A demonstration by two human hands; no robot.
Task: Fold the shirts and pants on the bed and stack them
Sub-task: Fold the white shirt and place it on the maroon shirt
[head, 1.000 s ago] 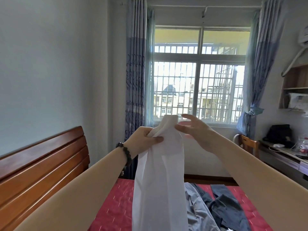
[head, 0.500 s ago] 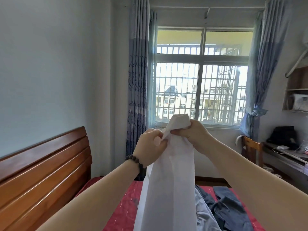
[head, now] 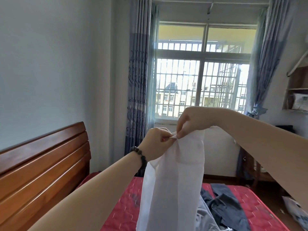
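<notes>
A white garment (head: 173, 184) hangs in the air in front of me, over the bed. My left hand (head: 155, 144), with a bead bracelet at the wrist, pinches its top edge on the left. My right hand (head: 191, 120) pinches the same top edge just beside it, fingers curled down onto the cloth. Behind the white garment, dark blue pants (head: 225, 205) and a grey garment (head: 206, 220) lie crumpled on the red bedspread (head: 123, 212).
A wooden headboard (head: 41, 164) runs along the left. A barred window (head: 196, 87) with blue curtains faces me. At the right stand a wooden chair (head: 250, 167), shelves and a desk edge. A white bag (head: 295, 212) lies on the floor at right.
The white garment's top has come down and to the right, and its upper edge is now drawn out wider. My right hand, open a second ago, now pinches it next to my left.
</notes>
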